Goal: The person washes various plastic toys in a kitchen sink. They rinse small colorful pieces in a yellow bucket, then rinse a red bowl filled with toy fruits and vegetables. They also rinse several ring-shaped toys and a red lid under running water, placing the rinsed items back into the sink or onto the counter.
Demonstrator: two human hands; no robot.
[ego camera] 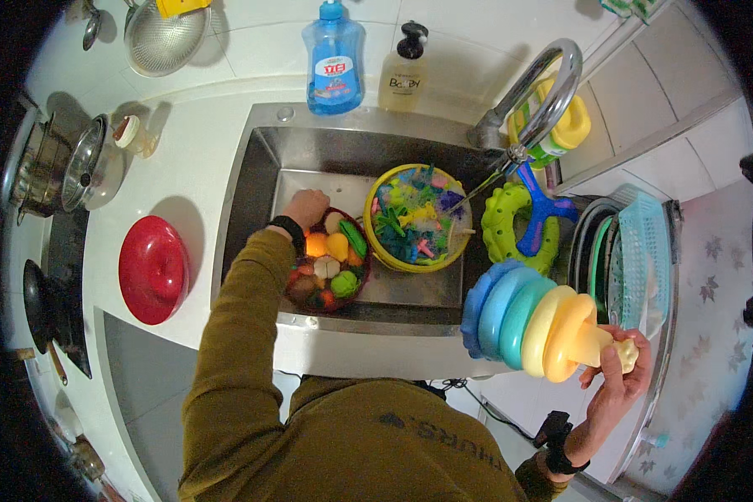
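Observation:
In my right hand [621,367] is the cream-coloured end of a ring-stacking toy [530,323], held on its side at the sink's front right corner. Its plastic rings run from blue through teal to yellow and orange. My left hand [307,206] is in the sink at the far left rim of a dark red basket [365,276]; its fingers are hidden, so I cannot tell whether they grip the rim. Toy fruit and vegetables [326,267] fill that basket. Beside it, water from the chrome faucet [555,94] runs into a yellow basin [383,251] of small coloured toys and suds.
A blue toy [543,216] leans on a green ring [499,232] right of the sink [351,323]. Pans and a light-blue plastic basket [646,238] stand farther right. Behind are a blue detergent bottle [334,75] and a pump bottle [405,78]. A red bowl [154,270] sits left.

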